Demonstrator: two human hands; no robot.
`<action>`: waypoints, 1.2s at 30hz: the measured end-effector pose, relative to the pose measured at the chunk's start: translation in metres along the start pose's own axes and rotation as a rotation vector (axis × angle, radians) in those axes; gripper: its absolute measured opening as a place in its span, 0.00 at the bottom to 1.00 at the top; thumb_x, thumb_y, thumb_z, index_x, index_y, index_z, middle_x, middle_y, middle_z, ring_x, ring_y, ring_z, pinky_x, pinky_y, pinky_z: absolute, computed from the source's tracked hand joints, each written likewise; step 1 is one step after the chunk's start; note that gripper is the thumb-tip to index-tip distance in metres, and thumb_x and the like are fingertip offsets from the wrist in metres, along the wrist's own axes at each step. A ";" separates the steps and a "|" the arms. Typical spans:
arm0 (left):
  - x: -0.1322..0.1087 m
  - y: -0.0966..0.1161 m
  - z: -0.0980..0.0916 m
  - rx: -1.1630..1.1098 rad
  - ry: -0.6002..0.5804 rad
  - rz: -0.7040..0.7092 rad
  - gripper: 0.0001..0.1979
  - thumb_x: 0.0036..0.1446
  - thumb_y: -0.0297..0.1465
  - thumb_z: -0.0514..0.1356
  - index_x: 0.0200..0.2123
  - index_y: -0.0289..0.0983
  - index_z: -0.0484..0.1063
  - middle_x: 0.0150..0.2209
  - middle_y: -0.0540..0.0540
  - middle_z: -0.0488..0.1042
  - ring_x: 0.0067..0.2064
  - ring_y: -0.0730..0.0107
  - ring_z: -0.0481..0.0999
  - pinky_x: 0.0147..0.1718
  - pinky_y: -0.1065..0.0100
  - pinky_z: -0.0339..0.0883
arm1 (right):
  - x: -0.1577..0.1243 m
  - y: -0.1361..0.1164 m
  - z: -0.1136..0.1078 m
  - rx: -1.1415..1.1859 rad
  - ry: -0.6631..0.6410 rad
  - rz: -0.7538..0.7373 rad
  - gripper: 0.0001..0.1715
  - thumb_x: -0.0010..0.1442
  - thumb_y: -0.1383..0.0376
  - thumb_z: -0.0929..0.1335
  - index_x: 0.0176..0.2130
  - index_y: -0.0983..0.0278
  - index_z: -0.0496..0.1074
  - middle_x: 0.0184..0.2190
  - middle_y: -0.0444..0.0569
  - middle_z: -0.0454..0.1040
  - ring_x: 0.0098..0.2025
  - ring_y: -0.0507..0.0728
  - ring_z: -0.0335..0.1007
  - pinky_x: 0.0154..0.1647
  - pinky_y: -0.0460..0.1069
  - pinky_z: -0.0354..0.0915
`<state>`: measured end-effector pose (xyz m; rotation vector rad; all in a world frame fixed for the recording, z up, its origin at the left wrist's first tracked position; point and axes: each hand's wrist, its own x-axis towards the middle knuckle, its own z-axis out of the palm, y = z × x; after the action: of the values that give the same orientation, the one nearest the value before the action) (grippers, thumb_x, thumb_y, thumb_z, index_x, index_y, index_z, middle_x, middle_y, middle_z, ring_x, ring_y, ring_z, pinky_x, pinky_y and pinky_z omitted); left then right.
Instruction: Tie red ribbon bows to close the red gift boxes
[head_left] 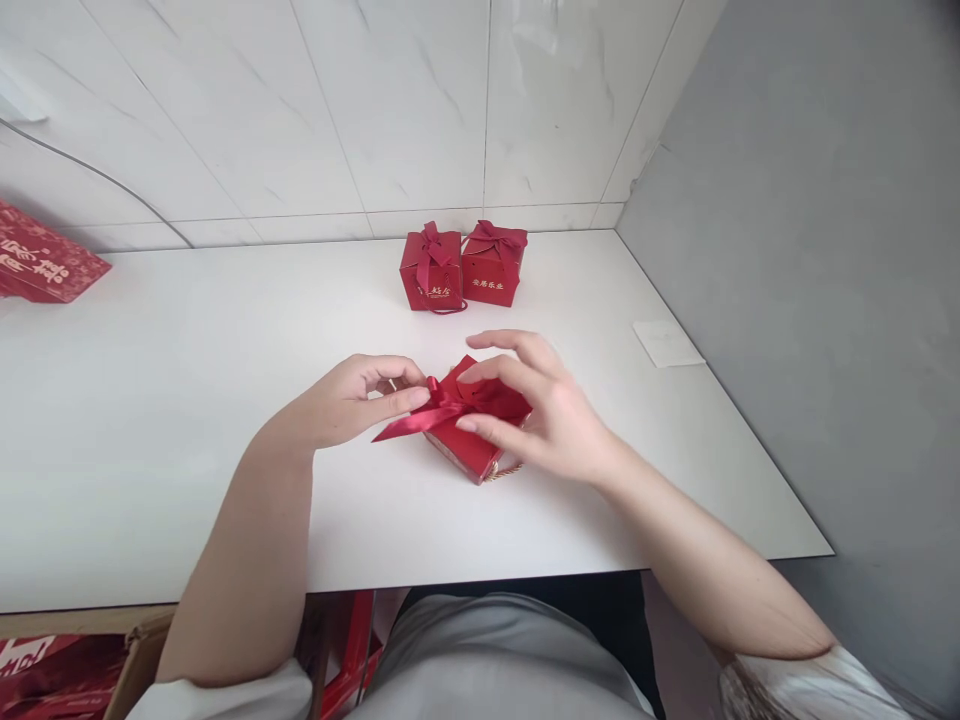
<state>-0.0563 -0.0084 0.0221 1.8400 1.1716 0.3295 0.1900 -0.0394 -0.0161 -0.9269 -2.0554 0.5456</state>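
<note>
Fingers and thumb [405, 402] of the left hand [341, 405] are pinching a loop of red ribbon [405, 424] at the centre of the frame, where we are watching a bow taking shape on a red box [474, 458]. Just right of centre, the right hand [551, 405] is hovering over the same bow, its fingers spreading wide from its thumb, and we are finding it impossible to tell whether the tips are touching the ribbon. One ribbon tail is stretching out toward the left, while a gold cord [506, 471] is curling from the box's lower right side.

We are also seeing two bowed boxes [491, 272] standing side by side in the upper middle of the frame (gold characters are showing on their fronts), near a tiled wall [412, 120]. White paper [667, 344] is lying at the right of the white table [225, 520]. Red printed packaging [52, 255] is resting at the far left, and a carton [142, 655] is holding more red material in the lower left corner.
</note>
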 end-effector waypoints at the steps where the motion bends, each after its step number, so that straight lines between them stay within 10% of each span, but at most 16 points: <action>1: 0.001 0.001 0.003 0.007 0.009 0.018 0.17 0.63 0.46 0.56 0.34 0.40 0.75 0.31 0.48 0.74 0.33 0.67 0.72 0.33 0.66 0.67 | -0.001 -0.002 0.004 -0.045 -0.010 -0.046 0.13 0.63 0.57 0.71 0.46 0.59 0.73 0.59 0.56 0.67 0.62 0.64 0.63 0.63 0.63 0.61; 9: 0.007 -0.001 0.017 0.125 0.109 0.062 0.14 0.61 0.42 0.58 0.28 0.39 0.72 0.30 0.49 0.72 0.32 0.67 0.69 0.33 0.65 0.65 | -0.002 0.006 0.014 -0.130 -0.052 -0.130 0.04 0.66 0.65 0.67 0.41 0.59 0.73 0.59 0.55 0.68 0.61 0.64 0.63 0.63 0.65 0.60; 22: 0.011 -0.001 0.026 0.037 0.155 0.018 0.14 0.62 0.40 0.57 0.27 0.39 0.65 0.31 0.50 0.68 0.31 0.70 0.65 0.31 0.65 0.61 | -0.001 0.015 -0.033 0.036 -0.349 -0.174 0.15 0.60 0.75 0.65 0.37 0.58 0.77 0.62 0.51 0.65 0.67 0.65 0.57 0.60 0.64 0.66; 30: 0.017 0.002 0.044 -0.053 0.158 0.043 0.16 0.57 0.43 0.64 0.41 0.42 0.64 0.52 0.47 0.71 0.49 0.62 0.74 0.54 0.56 0.66 | 0.003 0.020 -0.029 0.176 -0.066 0.347 0.11 0.69 0.57 0.62 0.45 0.59 0.70 0.47 0.51 0.76 0.47 0.59 0.74 0.42 0.53 0.71; 36: 0.013 0.001 0.040 -0.138 0.021 0.096 0.19 0.55 0.39 0.67 0.45 0.43 0.63 0.61 0.45 0.65 0.52 0.60 0.75 0.56 0.54 0.66 | 0.003 0.029 -0.042 0.199 -0.310 0.500 0.21 0.65 0.47 0.66 0.33 0.61 0.69 0.27 0.44 0.74 0.29 0.54 0.69 0.30 0.49 0.64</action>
<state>-0.0235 -0.0195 -0.0026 1.7790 1.0504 0.4740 0.2350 -0.0161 -0.0082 -1.3049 -1.9799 1.2020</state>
